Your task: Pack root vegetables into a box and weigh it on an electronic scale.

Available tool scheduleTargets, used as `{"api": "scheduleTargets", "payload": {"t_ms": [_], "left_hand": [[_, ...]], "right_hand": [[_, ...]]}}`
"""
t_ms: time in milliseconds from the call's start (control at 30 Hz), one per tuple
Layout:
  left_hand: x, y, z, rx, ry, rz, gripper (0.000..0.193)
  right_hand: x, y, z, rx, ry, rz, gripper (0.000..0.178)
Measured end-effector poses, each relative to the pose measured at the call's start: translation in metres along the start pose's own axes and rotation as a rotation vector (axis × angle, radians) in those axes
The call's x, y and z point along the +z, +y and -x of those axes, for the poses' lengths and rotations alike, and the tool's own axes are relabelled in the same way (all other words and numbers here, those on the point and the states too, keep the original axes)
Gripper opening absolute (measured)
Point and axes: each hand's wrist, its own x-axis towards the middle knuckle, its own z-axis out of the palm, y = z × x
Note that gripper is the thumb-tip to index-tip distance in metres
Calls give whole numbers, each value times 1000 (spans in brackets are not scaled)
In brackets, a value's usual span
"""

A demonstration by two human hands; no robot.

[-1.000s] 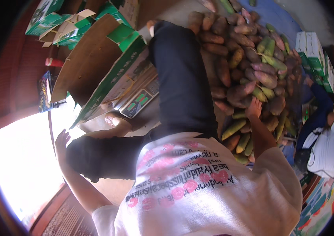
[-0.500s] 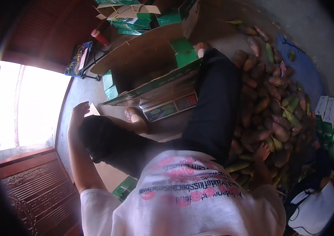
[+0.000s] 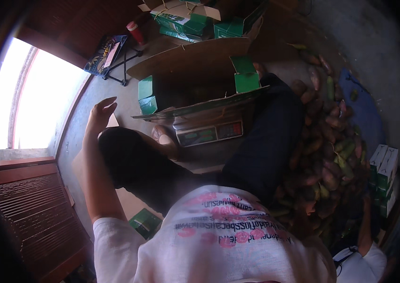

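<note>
My left hand (image 3: 102, 113) is raised beside my left knee, its fingers apart and nothing in it. At my right side, my right hand (image 3: 310, 207) is low at the near part of a heap of elongated reddish-brown and green produce (image 3: 329, 174). Shadow hides its fingers, so I cannot tell if it grips a piece. Between my knees and farther off stands a large open cardboard box (image 3: 190, 111) with green flaps. Its inside is dark. Under its near side shows a weighing scale (image 3: 209, 135) with a display panel.
More green cartons (image 3: 181, 23) stand behind the box. A small folding stool (image 3: 106, 56) and a red bottle (image 3: 135, 33) are at the far left. Blue sheeting (image 3: 362, 108) borders the heap. Small white-green boxes (image 3: 383, 165) and another person's arm (image 3: 366, 226) are at the right.
My right hand has drawn back toward me along the heap. The view has shifted, and my left hand stays raised with its fingers farther apart. The other person's arm now reaches toward the heap.
</note>
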Motion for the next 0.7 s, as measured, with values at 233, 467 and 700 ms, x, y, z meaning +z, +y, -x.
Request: {"api": "scheduleTargets", "payload": {"t_ms": [233, 467, 700], "left_hand": [[-10, 81, -52, 325, 148, 14, 36], [14, 133, -99, 683, 202, -7, 35], [41, 133, -111, 532, 62, -80, 22]], "right_hand": [[-85, -59, -9, -124, 411, -324, 104], [-316, -232, 95, -817, 374, -1210, 62], [-435, -370, 215, -1639, -208, -1043, 75]]}}
